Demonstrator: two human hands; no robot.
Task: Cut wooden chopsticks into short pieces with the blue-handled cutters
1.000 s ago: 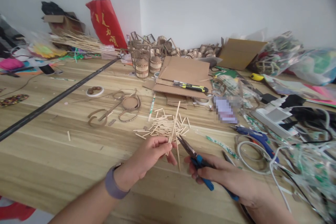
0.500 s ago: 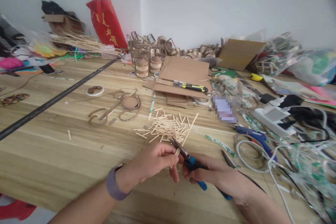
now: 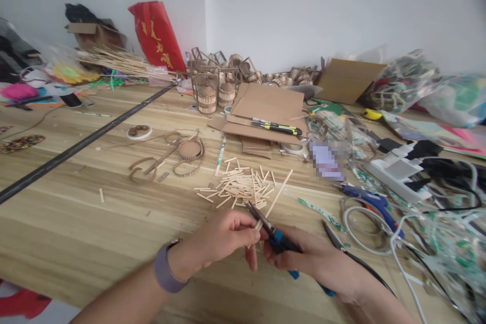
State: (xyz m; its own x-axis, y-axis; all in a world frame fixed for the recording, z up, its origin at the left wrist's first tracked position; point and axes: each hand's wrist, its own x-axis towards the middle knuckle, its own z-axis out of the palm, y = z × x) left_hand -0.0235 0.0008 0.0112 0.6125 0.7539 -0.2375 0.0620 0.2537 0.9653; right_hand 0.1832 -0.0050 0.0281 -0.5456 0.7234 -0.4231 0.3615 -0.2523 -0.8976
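Observation:
My left hand (image 3: 224,235), with a purple band at the wrist, pinches thin wooden sticks (image 3: 280,192) near their lower end. One long stick slants up and right past the fingers. My right hand (image 3: 315,263) is closed around long-jawed pliers (image 3: 279,238) with blue and black handles. The jaws lie across the sticks just beyond my left fingertips; whether they touch the wood is hard to tell. Just beyond the hands lies a loose pile of short cut sticks (image 3: 243,185). The lower ends of the held sticks are partly hidden by my fingers.
Behind the pile are cardboard sheets (image 3: 266,101) with cutter knives (image 3: 277,126) on top, and small woven baskets (image 3: 207,98). To the right lie a blue glue gun (image 3: 370,200), a power strip (image 3: 397,169) and tangled cables. A black bar (image 3: 87,139) crosses the table's left side.
The long stick's far end has shifted slightly right. Both hands keep nearly the same place and grip, while the whole view has moved a little.

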